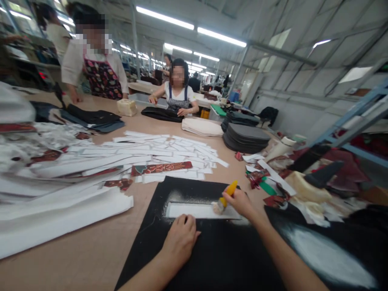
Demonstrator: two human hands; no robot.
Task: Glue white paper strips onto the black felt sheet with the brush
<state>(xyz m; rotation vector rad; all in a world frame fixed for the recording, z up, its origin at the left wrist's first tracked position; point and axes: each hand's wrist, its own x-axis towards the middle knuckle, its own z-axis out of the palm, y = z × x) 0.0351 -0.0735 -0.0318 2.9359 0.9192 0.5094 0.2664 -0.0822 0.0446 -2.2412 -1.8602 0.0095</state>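
Note:
A white strip (190,210) lies flat on a black sheet (221,250), with white specks around its edges. My right hand (241,203) is closed round the yellow handle of a brush (228,194). The brush's pale bristles touch the right part of the strip. My left hand (181,236) rests palm down on the black sheet, its bent fingertips at the strip's near edge and the thumb apart. It grips nothing that I can see.
Many white strips (145,151) and a patterned strip (162,167) lie beyond the sheet. Dark stacked panels (247,138) and scraps (257,178) are to the right. Across the table, one person (178,93) sits and another (97,72) stands.

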